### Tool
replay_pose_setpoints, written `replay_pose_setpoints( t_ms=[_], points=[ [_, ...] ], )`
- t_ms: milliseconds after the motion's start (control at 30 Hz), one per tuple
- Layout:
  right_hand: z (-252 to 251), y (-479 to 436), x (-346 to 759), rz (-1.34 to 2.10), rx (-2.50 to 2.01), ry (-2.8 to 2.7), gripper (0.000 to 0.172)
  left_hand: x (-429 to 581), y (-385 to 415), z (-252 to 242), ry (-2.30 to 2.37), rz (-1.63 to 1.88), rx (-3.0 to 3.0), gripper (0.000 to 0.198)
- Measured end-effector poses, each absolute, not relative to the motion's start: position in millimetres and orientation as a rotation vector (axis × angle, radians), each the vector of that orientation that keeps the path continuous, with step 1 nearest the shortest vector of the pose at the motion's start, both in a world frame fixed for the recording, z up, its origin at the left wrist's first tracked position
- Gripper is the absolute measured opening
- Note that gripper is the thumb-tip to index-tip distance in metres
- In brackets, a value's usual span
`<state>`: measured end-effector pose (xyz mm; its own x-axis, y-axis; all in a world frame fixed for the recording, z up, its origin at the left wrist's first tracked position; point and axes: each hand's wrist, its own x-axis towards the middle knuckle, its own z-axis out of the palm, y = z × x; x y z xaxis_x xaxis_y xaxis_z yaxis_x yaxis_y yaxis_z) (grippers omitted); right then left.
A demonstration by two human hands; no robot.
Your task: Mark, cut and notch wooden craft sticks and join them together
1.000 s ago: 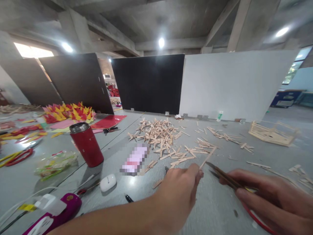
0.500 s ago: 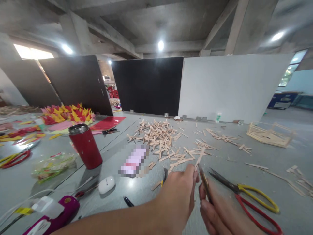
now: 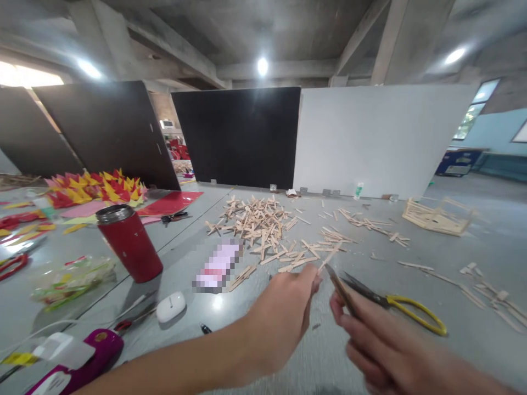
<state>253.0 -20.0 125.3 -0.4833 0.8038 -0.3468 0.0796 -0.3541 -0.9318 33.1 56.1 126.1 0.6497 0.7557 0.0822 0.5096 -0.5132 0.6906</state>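
Note:
My left hand (image 3: 284, 315) is closed around one end of a thin wooden stick (image 3: 332, 253), which points up and away over the table. Beside it, my right hand (image 3: 370, 334) grips a slim knife-like tool (image 3: 341, 288) with a dark tip and brownish body. The tool's tip lies close to the stick near my left fingertips; I cannot tell whether they touch. Scissors (image 3: 415, 314) with a yellow handle loop lie just beyond my right hand, which covers their other handle. A pile of wooden sticks (image 3: 259, 219) spreads out ahead of my hands.
A pixelated phone-shaped item (image 3: 218, 264), white earbud case (image 3: 171, 307) and red flask (image 3: 130, 241) stand to the left. Nearer are a purple power strip (image 3: 99, 351) and cables. A small stick frame (image 3: 436, 216) sits far right. Black (image 3: 239, 137) and white panels (image 3: 370, 137) close the back.
My right hand and its tool have drawn slightly apart from my left hand. The view has swung slightly right, and the scissors' red handle is now covered by my right hand.

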Motion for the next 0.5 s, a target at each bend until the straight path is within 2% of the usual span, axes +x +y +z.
replay_pose_setpoints(
  t_ms=[100, 167, 267, 367, 500],
  points=[
    [153, -21, 266, 2.073, -1.405, -1.365, 0.032, 30, 54, 131, 0.836, 0.497, 2.331, 0.026],
    [158, -22, 264, 1.932, -1.403, -1.424, 0.031, 29, 53, 133, 0.807, 0.538, 2.335, 0.026],
    [145, -23, 245, 1.684, -1.234, -1.514, 0.042, 31, 53, 132, 0.842, 0.613, 2.281, 0.021],
    [136, -23, 231, 1.663, -1.236, -1.542, 0.046, 32, 55, 130, 0.843, 0.605, 2.293, 0.020],
    [151, -23, 243, 1.664, -1.431, -1.603, 0.043, 35, 58, 122, 0.866, 0.582, 2.314, 0.017]
  ],
)
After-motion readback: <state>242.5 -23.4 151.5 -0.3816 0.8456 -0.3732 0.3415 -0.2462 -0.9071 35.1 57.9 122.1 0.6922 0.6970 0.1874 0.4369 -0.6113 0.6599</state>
